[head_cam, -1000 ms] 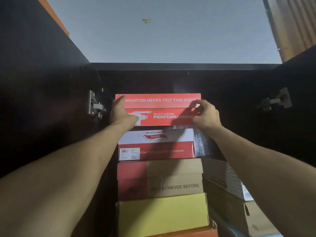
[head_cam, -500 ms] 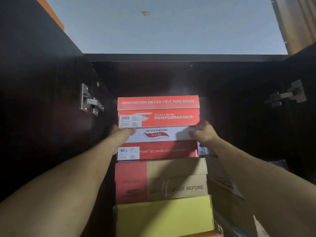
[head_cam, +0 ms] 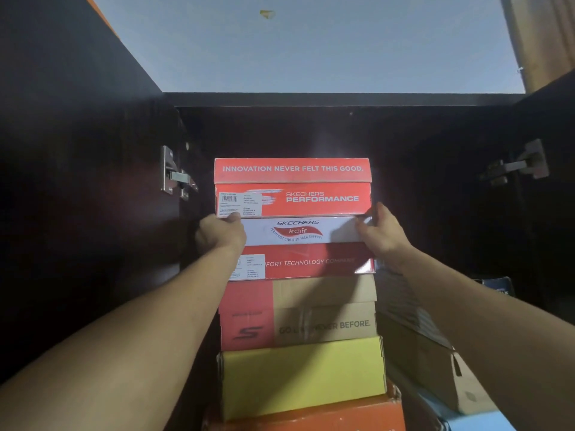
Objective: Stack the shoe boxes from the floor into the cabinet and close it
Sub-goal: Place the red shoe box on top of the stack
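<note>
Inside the dark cabinet [head_cam: 311, 99] stands a tall stack of shoe boxes. A red Skechers Performance box [head_cam: 292, 185] lies on top. Under it sits a white and red ArchFit box [head_cam: 298, 241]. My left hand [head_cam: 219, 234] grips that box's left end, its thumb at the bottom edge of the top box. At the right end, my right hand [head_cam: 381, 233] holds the same box with curled fingers. Lower in the stack lie a tan and red box [head_cam: 323, 309], a yellow box [head_cam: 303, 374] and an orange box [head_cam: 311, 415].
Both cabinet doors stand open, with a metal hinge on the left [head_cam: 174, 175] and another on the right [head_cam: 516, 166]. Right of the stack lie tilted cardboard boxes [head_cam: 420, 353] and a blue box [head_cam: 473, 421]. Dark space remains above the top box.
Both hands let go of the top red box, which now rests on the stack, and dropped to the ends of the white and red box below it.
</note>
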`<action>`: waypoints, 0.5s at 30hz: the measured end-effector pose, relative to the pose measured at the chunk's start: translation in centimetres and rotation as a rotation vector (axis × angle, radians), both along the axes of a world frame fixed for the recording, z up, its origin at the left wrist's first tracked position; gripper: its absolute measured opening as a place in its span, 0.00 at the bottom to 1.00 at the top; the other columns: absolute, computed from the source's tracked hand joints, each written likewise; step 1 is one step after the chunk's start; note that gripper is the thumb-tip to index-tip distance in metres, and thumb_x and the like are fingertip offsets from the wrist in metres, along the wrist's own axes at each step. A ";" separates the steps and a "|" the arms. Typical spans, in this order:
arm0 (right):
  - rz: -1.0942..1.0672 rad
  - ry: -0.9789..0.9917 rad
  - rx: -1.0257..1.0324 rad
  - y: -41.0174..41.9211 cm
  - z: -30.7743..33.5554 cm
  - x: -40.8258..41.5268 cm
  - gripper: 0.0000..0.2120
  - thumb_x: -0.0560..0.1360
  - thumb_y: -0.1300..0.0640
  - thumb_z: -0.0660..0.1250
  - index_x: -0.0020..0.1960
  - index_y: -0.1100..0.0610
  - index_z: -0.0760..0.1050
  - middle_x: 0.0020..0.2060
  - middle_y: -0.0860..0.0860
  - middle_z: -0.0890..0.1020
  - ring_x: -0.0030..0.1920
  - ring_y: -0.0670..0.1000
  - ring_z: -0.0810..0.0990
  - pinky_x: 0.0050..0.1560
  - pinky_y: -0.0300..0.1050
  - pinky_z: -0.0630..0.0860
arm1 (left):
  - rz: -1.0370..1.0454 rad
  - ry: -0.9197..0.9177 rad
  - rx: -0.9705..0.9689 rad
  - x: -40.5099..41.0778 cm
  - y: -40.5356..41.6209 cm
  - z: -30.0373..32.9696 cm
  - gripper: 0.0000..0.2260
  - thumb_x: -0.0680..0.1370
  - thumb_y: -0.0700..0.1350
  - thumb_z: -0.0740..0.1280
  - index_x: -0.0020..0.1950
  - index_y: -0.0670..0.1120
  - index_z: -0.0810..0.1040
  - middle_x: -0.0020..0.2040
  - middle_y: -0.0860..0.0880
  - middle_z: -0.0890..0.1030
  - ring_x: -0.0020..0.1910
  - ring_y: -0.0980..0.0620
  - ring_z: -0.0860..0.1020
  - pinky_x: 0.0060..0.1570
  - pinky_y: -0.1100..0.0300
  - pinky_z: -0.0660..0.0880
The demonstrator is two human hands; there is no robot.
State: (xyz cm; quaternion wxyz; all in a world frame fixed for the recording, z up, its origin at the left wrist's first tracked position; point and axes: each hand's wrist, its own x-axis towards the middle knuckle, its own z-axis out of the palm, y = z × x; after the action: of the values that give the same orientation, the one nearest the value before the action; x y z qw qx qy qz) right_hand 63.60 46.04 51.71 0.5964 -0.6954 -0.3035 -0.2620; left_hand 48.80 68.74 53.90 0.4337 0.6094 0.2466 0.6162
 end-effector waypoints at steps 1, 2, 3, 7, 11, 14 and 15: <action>0.022 -0.021 0.013 -0.3 -0.2 -0.2 0.12 0.75 0.53 0.64 0.58 0.49 0.69 0.50 0.47 0.80 0.52 0.54 0.80 0.53 0.52 0.78 | -0.007 0.004 0.007 0.0 -0.2 -0.1 0.10 0.75 0.51 0.69 0.48 0.45 0.82 0.49 0.44 0.84 0.47 0.41 0.82 0.51 0.49 0.80; 0.032 -0.045 0.011 -0.5 -0.3 -0.4 0.12 0.75 0.53 0.64 0.57 0.46 0.68 0.49 0.47 0.80 0.51 0.54 0.80 0.53 0.54 0.78 | -0.010 0.002 0.017 -0.1 -0.5 -0.1 0.10 0.74 0.51 0.69 0.48 0.46 0.83 0.49 0.45 0.84 0.47 0.41 0.82 0.51 0.49 0.80; 0.029 -0.072 -0.012 -0.7 -0.5 -0.6 0.14 0.74 0.55 0.63 0.58 0.44 0.68 0.48 0.47 0.80 0.51 0.54 0.80 0.53 0.54 0.78 | -0.012 0.000 0.022 -0.2 -0.6 -0.2 0.09 0.74 0.50 0.70 0.48 0.46 0.83 0.49 0.45 0.84 0.47 0.42 0.82 0.51 0.49 0.80; 0.012 -0.111 -0.111 -1.1 -0.9 -0.9 0.27 0.75 0.58 0.60 0.70 0.37 0.61 0.48 0.48 0.79 0.51 0.55 0.78 0.50 0.47 0.77 | -0.007 -0.018 0.015 -0.7 -0.8 -0.3 0.11 0.73 0.51 0.71 0.50 0.45 0.84 0.48 0.45 0.85 0.47 0.42 0.82 0.52 0.50 0.80; -0.004 -0.106 -0.156 -1.3 -0.9 -1.2 0.30 0.75 0.60 0.58 0.73 0.38 0.59 0.47 0.49 0.78 0.49 0.55 0.78 0.46 0.45 0.73 | 0.029 -0.012 0.025 -0.8 -1.0 -0.4 0.12 0.71 0.53 0.72 0.47 0.45 0.84 0.46 0.45 0.84 0.46 0.42 0.82 0.49 0.48 0.80; -0.007 -0.112 -0.172 -1.3 -0.8 -1.5 0.31 0.75 0.61 0.58 0.73 0.39 0.58 0.48 0.50 0.78 0.49 0.56 0.78 0.45 0.44 0.73 | 0.060 0.013 0.035 -0.9 -0.9 -0.4 0.13 0.70 0.55 0.72 0.45 0.45 0.82 0.45 0.45 0.84 0.44 0.41 0.82 0.48 0.48 0.81; -0.005 -0.112 -0.179 -1.3 -0.8 -1.5 0.31 0.75 0.61 0.58 0.74 0.39 0.57 0.48 0.50 0.78 0.49 0.56 0.78 0.45 0.44 0.73 | 0.069 0.023 0.037 -1.0 -0.9 -0.4 0.14 0.70 0.55 0.72 0.45 0.45 0.82 0.45 0.45 0.84 0.44 0.41 0.82 0.47 0.47 0.81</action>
State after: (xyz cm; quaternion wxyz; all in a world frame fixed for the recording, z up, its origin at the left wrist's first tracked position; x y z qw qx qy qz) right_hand 62.07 44.72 50.88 0.5135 -0.7307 -0.3570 -0.2739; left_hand 47.83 67.81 53.52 0.3980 0.6153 0.2613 0.6283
